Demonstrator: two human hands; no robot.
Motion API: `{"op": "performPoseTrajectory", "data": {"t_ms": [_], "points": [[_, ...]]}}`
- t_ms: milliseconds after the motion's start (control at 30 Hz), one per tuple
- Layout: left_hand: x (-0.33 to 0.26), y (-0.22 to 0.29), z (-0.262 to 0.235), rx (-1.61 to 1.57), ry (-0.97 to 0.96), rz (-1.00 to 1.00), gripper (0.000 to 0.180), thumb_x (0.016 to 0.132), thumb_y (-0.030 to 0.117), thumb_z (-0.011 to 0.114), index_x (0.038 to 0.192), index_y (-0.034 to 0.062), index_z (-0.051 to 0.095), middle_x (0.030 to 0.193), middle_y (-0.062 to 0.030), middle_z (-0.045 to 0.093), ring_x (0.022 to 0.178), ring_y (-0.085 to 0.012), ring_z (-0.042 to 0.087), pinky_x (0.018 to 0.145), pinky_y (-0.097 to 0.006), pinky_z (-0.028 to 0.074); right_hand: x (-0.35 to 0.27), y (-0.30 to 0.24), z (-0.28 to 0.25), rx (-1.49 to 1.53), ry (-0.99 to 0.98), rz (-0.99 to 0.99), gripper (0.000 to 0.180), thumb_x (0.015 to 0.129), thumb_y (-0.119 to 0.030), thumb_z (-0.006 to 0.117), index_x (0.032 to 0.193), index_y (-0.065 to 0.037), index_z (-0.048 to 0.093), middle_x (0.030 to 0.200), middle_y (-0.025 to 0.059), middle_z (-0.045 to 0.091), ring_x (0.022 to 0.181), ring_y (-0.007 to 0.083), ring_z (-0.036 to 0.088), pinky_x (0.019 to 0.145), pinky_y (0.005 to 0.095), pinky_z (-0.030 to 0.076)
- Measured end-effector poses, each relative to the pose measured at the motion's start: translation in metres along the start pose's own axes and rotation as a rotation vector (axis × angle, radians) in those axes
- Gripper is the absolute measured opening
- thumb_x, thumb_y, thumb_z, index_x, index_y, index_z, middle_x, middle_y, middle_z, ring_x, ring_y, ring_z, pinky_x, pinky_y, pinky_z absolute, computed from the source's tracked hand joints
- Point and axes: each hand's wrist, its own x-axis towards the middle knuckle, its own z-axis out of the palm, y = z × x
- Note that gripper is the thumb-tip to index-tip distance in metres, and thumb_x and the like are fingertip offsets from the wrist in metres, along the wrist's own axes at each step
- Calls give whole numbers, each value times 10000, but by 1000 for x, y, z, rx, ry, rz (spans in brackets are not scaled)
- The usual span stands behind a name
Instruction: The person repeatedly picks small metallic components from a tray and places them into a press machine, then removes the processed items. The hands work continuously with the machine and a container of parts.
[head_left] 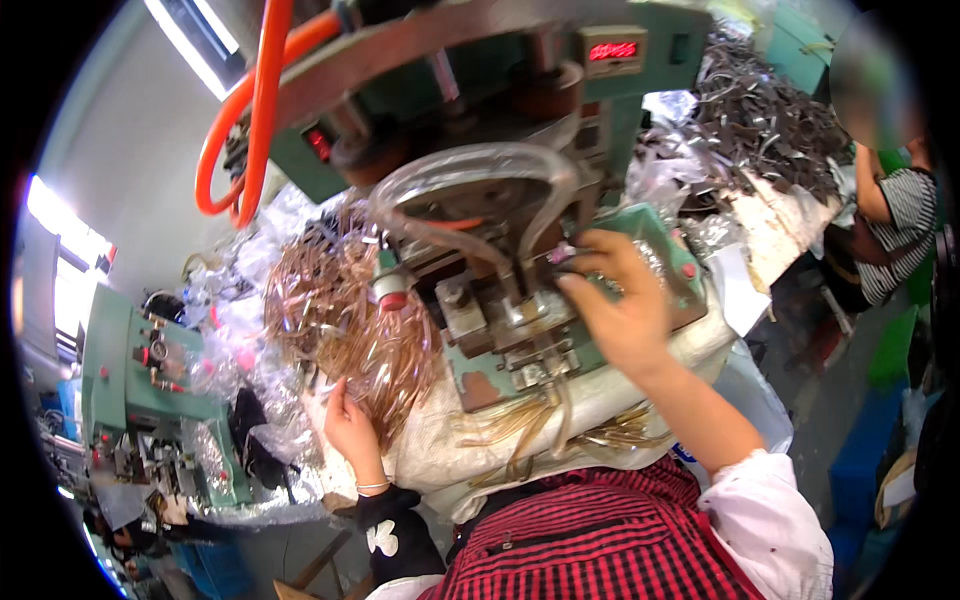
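Observation:
A green bench press (470,370) stands before me, with a metal fixture (530,308) at its middle. A clear bent tube (470,160) loops above the fixture, its two ends down at the metal. Just right of the fixture, my right hand (625,305) is closed, thumb and fingertips together at a small dark piece with a purplish spot. At the lower left, my left hand (355,430) has its fingers drawn together at the edge of a heap of brown translucent strips (330,320). What lies between those fingers is too small to tell.
An orange hose (262,110) hangs at the upper left. A red button (393,300) sits left of the fixture. Loose strips (620,430) lie on white sacking along the front edge. Dark strips (770,120) are heaped at the far right, near another person (900,230). Another green machine (150,370) stands left.

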Motion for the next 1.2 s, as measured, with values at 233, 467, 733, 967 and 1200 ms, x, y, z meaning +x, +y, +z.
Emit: {"op": "performPoseTrajectory", "data": {"t_ms": [233, 467, 733, 967, 1200], "points": [[22, 114, -14, -83, 187, 356, 314, 927, -55, 608, 1224, -7, 698, 1157, -139, 741, 998, -233, 718, 868, -345, 547, -9, -2, 32, 373, -5, 140, 454, 897, 46, 659, 1327, 39, 513, 1036, 91, 692, 1008, 121, 630, 922, 248, 479], [-9, 182, -17, -327, 198, 426, 127, 899, -24, 703, 1026, -14, 709, 940, -102, 711, 809, -181, 680, 667, -310, 547, -28, -53, 17, 310, -187, 217, 589, 926, 10, 639, 1461, 39, 396, 1284, 145, 618, 1252, 208, 565, 1045, 349, 449], [-38, 244, 16, -221, -202, 1386, 248, 738, 31, 772, 981, 42, 723, 1053, -125, 738, 621, -145, 583, 541, -263, 463, -61, 36, -34, -518, 57, -259, 479, 878, -55, 662, 1346, 9, 577, 1328, 200, 629, 1211, 421, 591, 1035, 478, 461], [-30, 239, 30, -249, -212, 1360, 294, 707, -2, 808, 981, 60, 719, 1019, -143, 750, 569, -160, 609, 477, -264, 432, -16, 62, -76, -416, 99, -20, 208, 898, -31, 641, 1096, -33, 705, 950, 113, 731, 832, 240, 693, 770, 352, 539], [-33, 239, 31, -270, -197, 1338, 302, 702, 9, 835, 974, 75, 720, 988, -138, 758, 555, -155, 603, 458, -264, 416, -14, 72, -98, -626, -14, -83, 125, 821, -46, 699, 945, -39, 689, 861, 91, 673, 802, 276, 642, 779, 369, 502]]}}
